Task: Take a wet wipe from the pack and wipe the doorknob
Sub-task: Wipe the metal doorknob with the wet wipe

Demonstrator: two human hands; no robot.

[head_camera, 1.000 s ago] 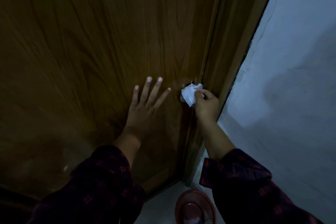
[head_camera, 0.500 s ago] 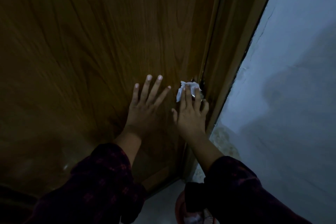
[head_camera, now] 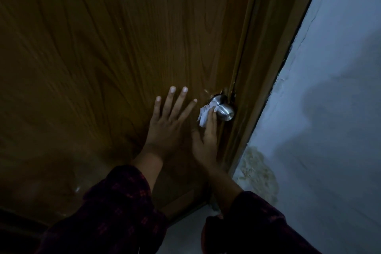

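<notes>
A round silver doorknob [head_camera: 224, 108] sticks out of the brown wooden door [head_camera: 123, 47] near its right edge. A crumpled white wet wipe [head_camera: 204, 114] is pressed against the knob's left side under the fingers of my right hand [head_camera: 207, 136]. My left hand [head_camera: 167, 121] lies flat on the door just left of the knob, fingers spread, holding nothing. The pack of wipes is out of sight.
The brown door frame [head_camera: 259, 88] runs down right of the knob. A pale blue wall [head_camera: 329, 109] with a rough peeling patch [head_camera: 255, 171] fills the right side. Light floor [head_camera: 185, 233] shows between my dark patterned sleeves.
My right hand has slid with the wipe from the top of the knob to its left side, uncovering the silver knob. My left hand has stayed flat on the door.
</notes>
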